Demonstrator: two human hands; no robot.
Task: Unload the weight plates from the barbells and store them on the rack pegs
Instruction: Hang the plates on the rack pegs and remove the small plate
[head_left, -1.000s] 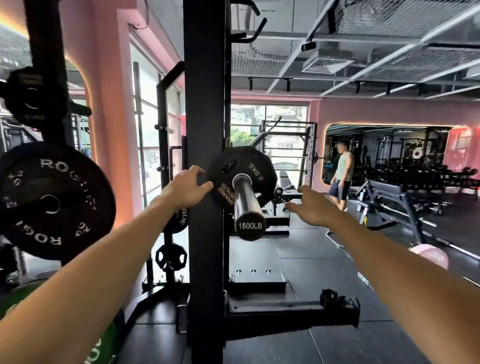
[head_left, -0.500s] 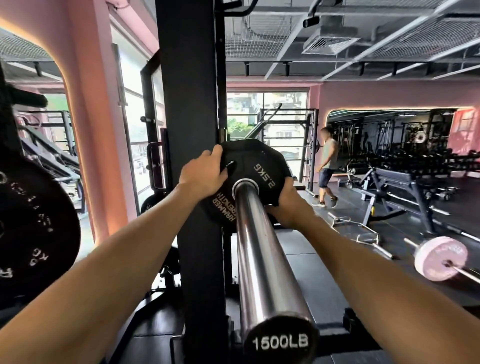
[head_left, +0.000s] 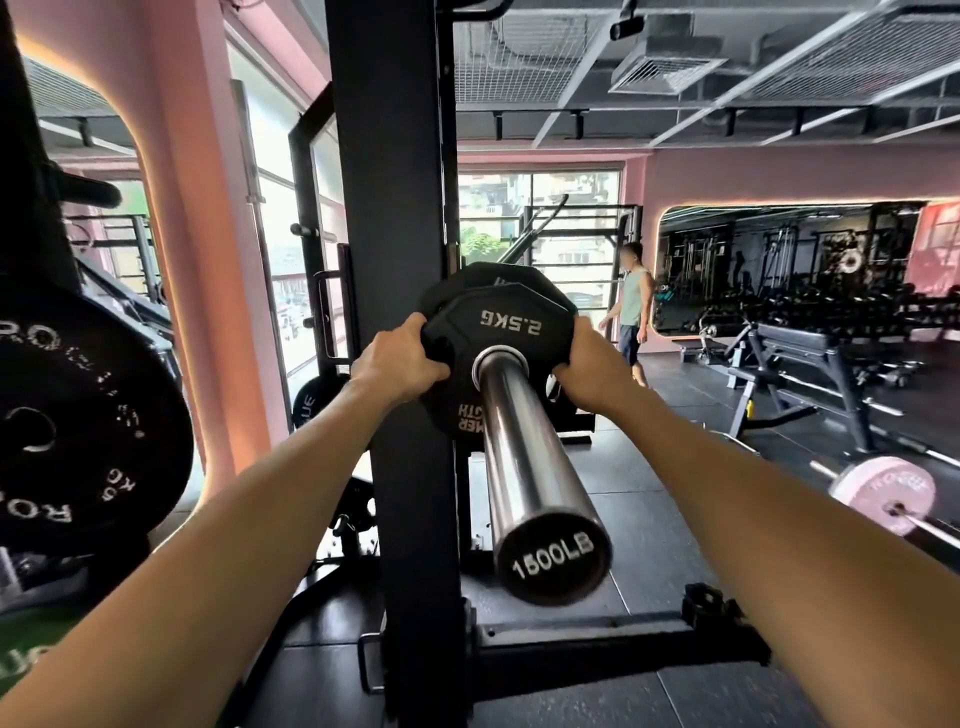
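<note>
Gripped small plate (head_left: 498, 332) at both edges, left hand (head_left: 397, 364) and right hand (head_left: 589, 366) curled round rim; threaded on bar sleeve (head_left: 530, 457), long axis pointing toward viewer, both hands equally near.

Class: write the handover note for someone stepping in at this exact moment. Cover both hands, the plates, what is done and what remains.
Left hand grips the left edge of the 2.5KG plate; right hand grips its right edge.
The plate sits on the barbell sleeve, a second black plate behind it.
Done: both hands are on the front plate.
Left: slide both plates off the sleeve's end and hang them on rack pegs.
</note>
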